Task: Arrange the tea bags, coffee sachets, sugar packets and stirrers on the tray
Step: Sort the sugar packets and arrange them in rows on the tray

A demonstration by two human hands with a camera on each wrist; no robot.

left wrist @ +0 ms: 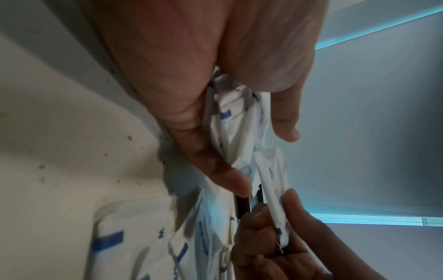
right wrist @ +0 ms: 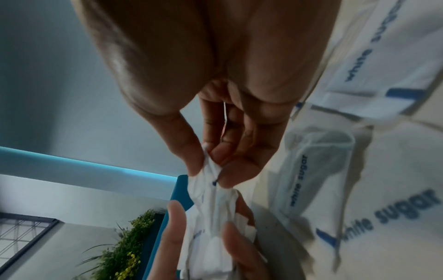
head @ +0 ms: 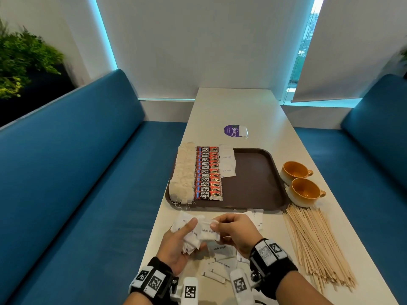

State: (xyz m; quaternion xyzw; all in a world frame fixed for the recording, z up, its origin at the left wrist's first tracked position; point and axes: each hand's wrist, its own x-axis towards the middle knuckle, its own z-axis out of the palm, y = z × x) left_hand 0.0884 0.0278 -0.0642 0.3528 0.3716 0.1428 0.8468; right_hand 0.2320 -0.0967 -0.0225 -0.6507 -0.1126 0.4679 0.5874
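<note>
- Counter (head: 259, 111): long pale surface running from 6 to 12 o'clock between blue benches (head: 88, 172).
- Tray (head: 253, 183): brown, at the centre of the counter; its right half is bare.
- Stirrers (head: 312, 245): a loose wooden bundle on the counter at 4 o'clock of the tray, off the tray.
- Tea bags (head: 182, 172): one overlapping column along the tray's 9 o'clock edge.
- Coffee sachets (head: 208, 172): red-and-black column just beside the tea bags, toward 3 o'clock.
- Two orange cups (head: 301, 183): on the counter at 3 o'clock of the tray.
- Sugar packets on the tray (head: 228, 161): a short white column next to the sachets, at the 12 o'clock end.
- Loose sugar packets (head: 222, 260): scattered on the counter at 6 o'clock of the tray.
- Left hand (head: 178, 245): grip holds a bunch of sugar packets (left wrist: 230, 128) between thumb and fingers, above the counter.
- Right hand (head: 235, 232): grip pinches one sugar packet (right wrist: 210, 180) at its edge, touching the left hand's bunch.
- Purple sticker (head: 232, 130): at 12 o'clock beyond the tray, a lone tea bag (head: 243, 131) partly over it.
</note>
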